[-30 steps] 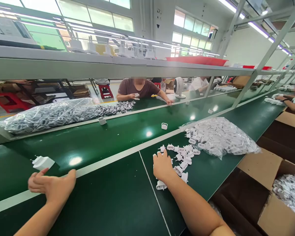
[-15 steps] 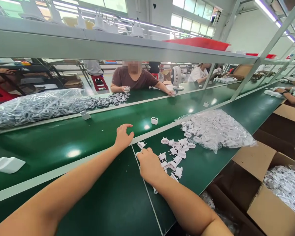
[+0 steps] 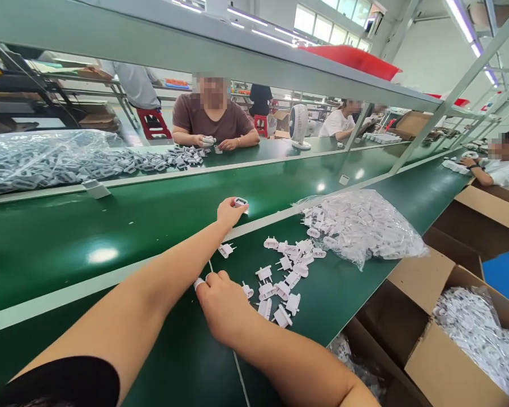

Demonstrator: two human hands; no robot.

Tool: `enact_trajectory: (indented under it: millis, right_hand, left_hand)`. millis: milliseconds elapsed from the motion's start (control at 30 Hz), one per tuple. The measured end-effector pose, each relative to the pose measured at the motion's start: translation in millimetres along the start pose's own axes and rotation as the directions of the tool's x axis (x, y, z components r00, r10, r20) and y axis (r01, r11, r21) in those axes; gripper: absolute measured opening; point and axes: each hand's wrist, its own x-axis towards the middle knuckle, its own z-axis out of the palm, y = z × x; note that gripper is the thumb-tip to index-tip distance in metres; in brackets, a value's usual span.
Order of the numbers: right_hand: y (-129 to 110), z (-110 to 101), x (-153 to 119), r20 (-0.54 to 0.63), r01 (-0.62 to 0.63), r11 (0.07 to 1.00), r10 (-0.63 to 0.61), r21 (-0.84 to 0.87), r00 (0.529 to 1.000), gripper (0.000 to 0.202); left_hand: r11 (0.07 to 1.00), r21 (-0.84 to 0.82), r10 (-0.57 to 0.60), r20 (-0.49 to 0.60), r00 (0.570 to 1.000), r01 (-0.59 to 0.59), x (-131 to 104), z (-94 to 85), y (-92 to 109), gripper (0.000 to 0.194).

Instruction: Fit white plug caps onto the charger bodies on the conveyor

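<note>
Over the green conveyor belt (image 3: 161,212), my left hand (image 3: 230,213) grips a white charger housing (image 3: 241,202) whose open end faces up. Closer to me, my right hand (image 3: 223,302) is closed around a white plug piece (image 3: 199,282); only a bit of it shows past the fingers. Just beyond that hand lies a single white plug piece (image 3: 226,250) with metal pins. To its right several loose plug pieces (image 3: 282,291) are scattered on the green tabletop (image 3: 322,305), in front of a clear bag of white plug pieces (image 3: 369,226).
Another housing (image 3: 96,189) sits at the belt's far left edge, and one more (image 3: 344,180) farther right. Across the belt a co-worker (image 3: 214,118) handles white parts beside a bagged pile (image 3: 68,164) and a fan (image 3: 298,125). Open cardboard boxes (image 3: 424,277) stand at right. A shelf (image 3: 237,53) spans overhead.
My left hand has reached forward and taken hold of the housing on the belt. My right hand has shifted left and nearer with the plug piece. The view has turned slightly.
</note>
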Motion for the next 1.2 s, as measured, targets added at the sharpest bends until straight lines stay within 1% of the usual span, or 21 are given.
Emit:
enact_trajectory:
  millis: [67, 133, 233, 333, 400, 433, 467, 533, 567, 633, 667, 733, 800, 900, 933, 1000, 1033, 1067, 1133, 1167, 1200]
  right_hand:
    - [0, -2, 0, 0.006, -0.010, 1.000, 0.010, 0.027, 1.000, 0.046]
    - [2, -4, 0, 0.006, -0.047, 0.996, 0.046, 0.071, 0.999, 0.040]
    - [7, -5, 1, -0.011, -0.083, 0.987, 0.085, 0.138, 0.996, 0.036]
    - [13, -2, 4, -0.040, -0.084, 0.976, 0.094, 0.201, 0.995, 0.036]
    - [15, 3, 6, -0.085, -0.068, 0.933, 0.104, 0.354, 0.991, 0.036]
    - [15, 6, 7, -0.117, -0.050, 0.880, 0.119, 0.472, 0.986, 0.033]
    - [14, 10, 7, -0.147, -0.027, 0.803, 0.142, 0.596, 0.979, 0.029]
    - [11, 16, 5, -0.180, 0.027, 0.622, 0.184, 0.782, 0.966, 0.016]
    - [8, 19, 3, -0.173, 0.042, 0.555, 0.186, 0.831, 0.967, 0.015]
    - [4, 24, 1, -0.107, 0.026, 0.454, 0.154, 0.891, 0.982, 0.030]
    - [2, 26, 0, -0.062, 0.004, 0.413, 0.126, 0.911, 0.990, 0.038]
    - [0, 30, -1, 0.008, -0.033, 0.355, 0.071, 0.934, 0.997, 0.044]
    - [0, 31, 0, 0.025, -0.034, 0.316, 0.034, 0.948, 0.999, 0.044]
    - [2, 32, 3, 0.027, -0.024, 0.248, -0.007, 0.968, 1.000, 0.052]
    - [2, 32, 3, 0.026, -0.023, 0.226, -0.013, 0.974, 1.000, 0.050]
    - [0, 31, 2, 0.015, -0.016, 0.204, 0.008, 0.979, 1.000, 0.042]
    - [-1, 31, 1, 0.013, -0.019, 0.207, 0.030, 0.978, 0.999, 0.043]
    - [-3, 31, -1, 0.019, -0.030, 0.222, 0.051, 0.975, 0.998, 0.049]
    - [-7, 30, -5, 0.039, -0.061, 0.274, 0.085, 0.960, 0.996, 0.064]
    - [-8, 29, -8, 0.041, -0.067, 0.308, 0.091, 0.949, 0.995, 0.062]
    - [-10, 27, -10, 0.026, -0.057, 0.342, 0.095, 0.938, 0.995, 0.051]
  left_hand:
    - [0.992, -0.123, 0.015, 0.014, 1.000, -0.013, -18, -19.8, -2, 0.034]
    - [0.968, -0.251, 0.021, 0.039, 0.999, -0.011, -42, -49.5, -5, 0.031]
    - [0.908, -0.418, -0.011, 0.065, 0.998, 0.037, -91, -106.8, -14, 0.025]
    - [0.855, -0.506, -0.080, 0.086, 0.993, 0.112, -153, -164.5, -31, 0.028]
    - [0.838, -0.520, -0.128, 0.107, 0.986, 0.165, -198, -194.0, -46, 0.035]
    - [0.833, -0.518, -0.153, 0.119, 0.981, 0.193, -220, -204.5, -53, 0.037]
    - [0.828, -0.514, -0.178, 0.137, 0.975, 0.223, -240, -212.0, -61, 0.040]
    - [0.816, -0.513, -0.198, 0.186, 0.962, 0.267, -274, -218.4, -77, 0.044]
    - [0.803, -0.527, -0.191, 0.213, 0.958, 0.277, -287, -218.1, -83, 0.045]
    - [0.763, -0.577, -0.161, 0.267, 0.950, 0.291, -303, -213.1, -95, 0.046]
    - [0.740, -0.602, -0.146, 0.292, 0.945, 0.300, -307, -209.7, -99, 0.046]
    - [0.701, -0.631, -0.138, 0.335, 0.932, 0.331, -308, -203.7, -105, 0.048]
    - [0.685, -0.635, -0.140, 0.366, 0.920, 0.357, -304, -200.5, -108, 0.051]
    - [0.675, -0.636, -0.149, 0.381, 0.913, 0.375, -299, -200.0, -112, 0.053]
    - [0.674, -0.634, -0.151, 0.383, 0.911, 0.378, -299, -200.4, -114, 0.053]
    - [0.691, -0.621, -0.152, 0.376, 0.914, 0.370, -299, -201.0, -115, 0.053]
    - [0.705, -0.611, -0.150, 0.366, 0.919, 0.358, -300, -201.3, -116, 0.053]
    - [0.723, -0.599, -0.149, 0.351, 0.924, 0.344, -301, -201.3, -117, 0.054]
    - [0.760, -0.568, -0.150, 0.321, 0.935, 0.317, -303, -201.0, -118, 0.055]
    - [0.771, -0.555, -0.154, 0.310, 0.938, 0.311, -303, -200.7, -119, 0.056]
    - [0.778, -0.548, -0.158, 0.302, 0.940, 0.306, -304, -200.1, -120, 0.056]
